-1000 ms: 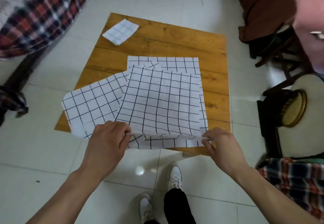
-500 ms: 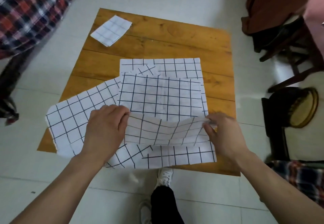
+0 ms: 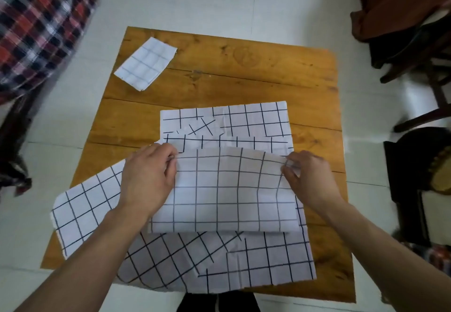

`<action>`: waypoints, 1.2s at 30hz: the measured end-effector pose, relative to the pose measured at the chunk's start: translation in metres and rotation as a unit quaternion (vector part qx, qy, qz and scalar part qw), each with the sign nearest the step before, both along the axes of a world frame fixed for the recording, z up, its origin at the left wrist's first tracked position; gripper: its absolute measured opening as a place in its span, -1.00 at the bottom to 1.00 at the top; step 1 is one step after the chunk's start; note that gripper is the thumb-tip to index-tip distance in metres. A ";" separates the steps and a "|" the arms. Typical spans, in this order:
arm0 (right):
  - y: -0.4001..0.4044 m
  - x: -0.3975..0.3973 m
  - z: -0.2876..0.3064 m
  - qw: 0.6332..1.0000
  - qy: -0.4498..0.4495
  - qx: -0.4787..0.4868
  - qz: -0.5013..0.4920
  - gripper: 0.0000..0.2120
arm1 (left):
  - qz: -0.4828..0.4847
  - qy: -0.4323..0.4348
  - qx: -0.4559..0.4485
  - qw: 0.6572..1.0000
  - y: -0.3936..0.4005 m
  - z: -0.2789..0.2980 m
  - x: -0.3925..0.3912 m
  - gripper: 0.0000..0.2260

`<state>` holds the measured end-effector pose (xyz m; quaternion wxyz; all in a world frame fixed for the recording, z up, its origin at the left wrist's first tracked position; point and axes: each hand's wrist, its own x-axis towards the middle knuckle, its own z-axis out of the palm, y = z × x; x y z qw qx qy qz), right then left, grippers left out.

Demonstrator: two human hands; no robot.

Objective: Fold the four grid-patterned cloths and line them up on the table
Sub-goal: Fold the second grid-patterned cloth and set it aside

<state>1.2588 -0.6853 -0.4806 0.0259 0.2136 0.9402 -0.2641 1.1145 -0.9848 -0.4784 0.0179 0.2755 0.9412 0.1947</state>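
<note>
On the table (image 3: 244, 67) — folded cloth (image 3: 227, 189), long axis left-right, corners pinched by both hands' fingers (image 3: 170, 162)

Layout on the table (image 3: 244, 77): a small folded cloth (image 3: 146, 63) lies at the far left corner, well apart from the rest. A half-folded cloth (image 3: 227, 197) lies on top of an unfolded cloth (image 3: 256, 263) at centre-near; a third cloth (image 3: 83, 214) extends left from beneath them, over the table's edge.

No readable text, labels, brands, numbers or signs appear on anything here.
</note>
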 end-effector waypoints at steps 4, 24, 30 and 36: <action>0.012 -0.024 -0.014 1.000 -0.006 -0.008 -0.004 -0.82 | 0.005 -0.020 -0.017 1.000 0.017 -0.016 -0.024 -0.87; -0.009 -0.056 -0.044 0.994 -0.079 0.071 0.036 -0.56 | 0.057 -0.077 -0.103 0.990 0.022 -0.056 -0.046 -0.63; -0.030 -0.037 -0.046 0.992 -0.083 0.053 0.084 -0.57 | 0.051 -0.096 -0.107 0.988 0.007 -0.053 -0.012 -0.70; -0.052 -0.005 -0.047 0.986 -0.066 0.047 0.146 -0.49 | 0.028 -0.103 -0.126 0.986 -0.009 -0.047 0.037 -0.70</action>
